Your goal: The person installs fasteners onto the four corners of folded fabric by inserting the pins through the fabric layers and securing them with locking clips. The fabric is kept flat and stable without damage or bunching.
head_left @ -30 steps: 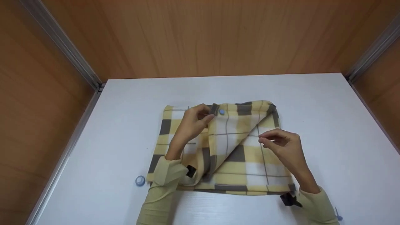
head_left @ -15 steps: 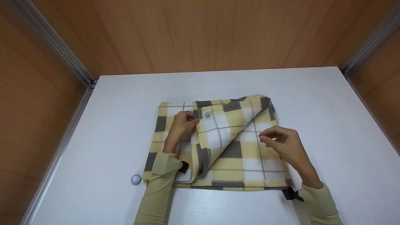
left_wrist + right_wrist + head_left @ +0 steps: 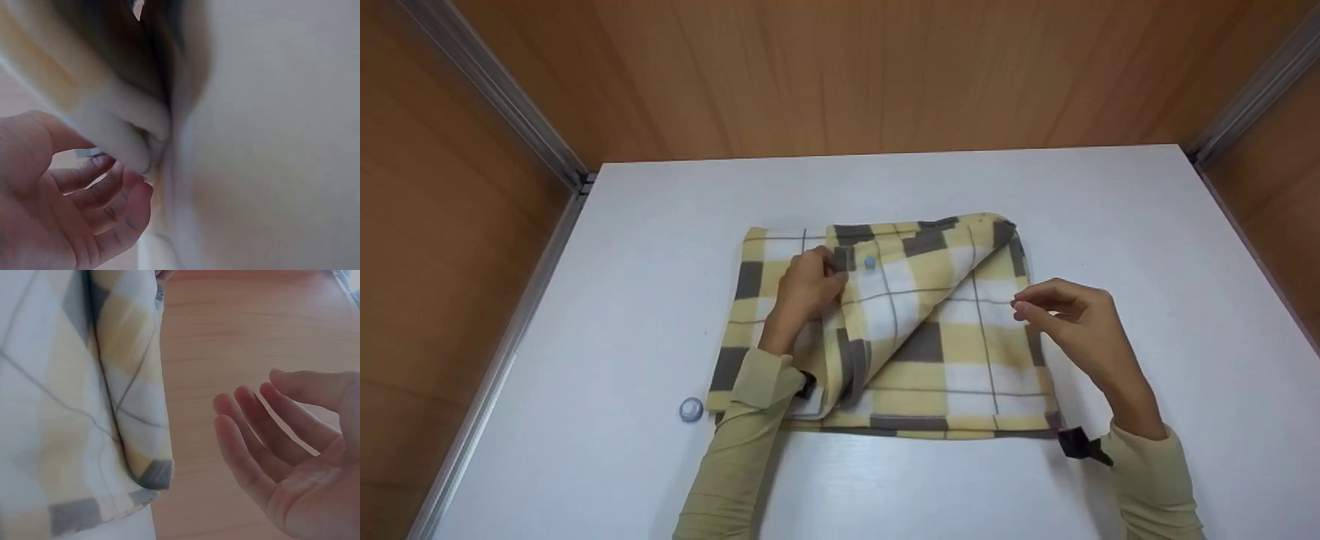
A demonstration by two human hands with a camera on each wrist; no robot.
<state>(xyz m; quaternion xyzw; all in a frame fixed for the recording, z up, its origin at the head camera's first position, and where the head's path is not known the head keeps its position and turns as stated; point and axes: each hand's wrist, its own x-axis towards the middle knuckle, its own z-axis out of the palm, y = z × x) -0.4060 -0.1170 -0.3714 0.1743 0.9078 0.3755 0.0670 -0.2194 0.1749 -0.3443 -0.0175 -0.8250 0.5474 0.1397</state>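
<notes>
A yellow, white and grey checked blanket (image 3: 982,375) lies folded on the white table, its top layer turned back diagonally into a flap. At the flap's upper left corner my left hand (image 3: 810,281) pinches the edge. In the left wrist view, the fingertips (image 3: 138,197) are right at the cloth fold. A small blue round knob (image 3: 870,262) sits on the flap just right of that hand. My right hand (image 3: 1072,315) is raised over the blanket's right edge, fingers loosely bent. The right wrist view shows nothing between its thumb and fingers (image 3: 247,439).
A blue and white round cap (image 3: 691,409) lies on the white table (image 3: 585,315) left of the blanket. Wooden panels (image 3: 840,75) rise behind the table and at both sides. A small black device (image 3: 1076,442) is at the right cuff.
My left hand has drawn the flap's corner leftward across the blanket. The right hand has shifted right, away from the flap. The head view has also moved somewhat.
</notes>
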